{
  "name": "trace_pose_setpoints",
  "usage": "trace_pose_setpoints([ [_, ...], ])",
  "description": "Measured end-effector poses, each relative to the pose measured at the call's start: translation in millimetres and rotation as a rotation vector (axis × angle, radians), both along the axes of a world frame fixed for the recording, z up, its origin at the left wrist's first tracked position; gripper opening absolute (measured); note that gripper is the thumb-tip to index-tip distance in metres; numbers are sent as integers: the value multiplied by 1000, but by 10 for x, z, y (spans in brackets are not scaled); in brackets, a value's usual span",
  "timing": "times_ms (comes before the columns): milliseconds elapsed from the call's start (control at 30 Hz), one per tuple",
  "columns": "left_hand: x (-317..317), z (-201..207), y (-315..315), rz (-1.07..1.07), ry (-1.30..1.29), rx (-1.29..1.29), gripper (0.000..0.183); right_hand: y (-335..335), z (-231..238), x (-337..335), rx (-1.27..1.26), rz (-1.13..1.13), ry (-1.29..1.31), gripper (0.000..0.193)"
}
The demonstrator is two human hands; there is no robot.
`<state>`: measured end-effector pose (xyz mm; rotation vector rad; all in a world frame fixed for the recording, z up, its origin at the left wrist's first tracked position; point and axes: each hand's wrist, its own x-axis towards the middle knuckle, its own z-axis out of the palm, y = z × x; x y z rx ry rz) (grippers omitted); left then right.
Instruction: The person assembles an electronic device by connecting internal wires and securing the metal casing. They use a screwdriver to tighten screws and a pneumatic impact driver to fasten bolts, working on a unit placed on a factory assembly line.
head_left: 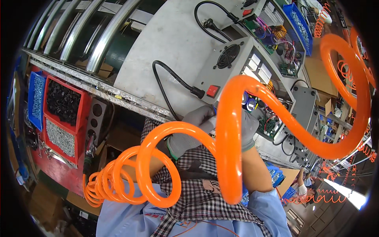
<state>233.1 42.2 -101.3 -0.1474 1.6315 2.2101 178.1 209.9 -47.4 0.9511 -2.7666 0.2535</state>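
Both gloved hands met at the grey power unit (244,63): left hand (193,128) pinched a blue pen (214,110); right hand (248,128), behind the orange hose (229,150), grip unclear.

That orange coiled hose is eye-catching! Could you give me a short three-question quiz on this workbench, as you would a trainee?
1. True or false: the orange coiled hose crosses in front of both gloved hands.
2. What colour is the square switch on the grey metal box?
A. green
B. red
C. yellow
3. Fill in: the red bin at the left holds small ____ parts in its upper compartment.

Key:
1. True. It loops across the left hand and the right hand.
2. B.
3. Black. The lower compartment holds silvery screws.
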Motion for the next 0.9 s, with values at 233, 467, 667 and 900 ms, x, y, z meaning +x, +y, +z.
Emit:
trace_pose_setpoints([
  [233, -2, 153, -87, -24, 9, -1, 16, -143, 81, 66, 1, -239, -168, 21],
  [467, -94, 186, -197, -108, -77, 92, 14, -365, 459, -58, 95, -109, -129, 18],
  [667, -53, -36, -184, -87, -18, 134, 17, -438, 758, -360, 282, 113, -279, 6],
  [900, 0, 11, -344, -54, -30, 152, 22, -634, 836, -524, 493, 19, -404, 10],
])
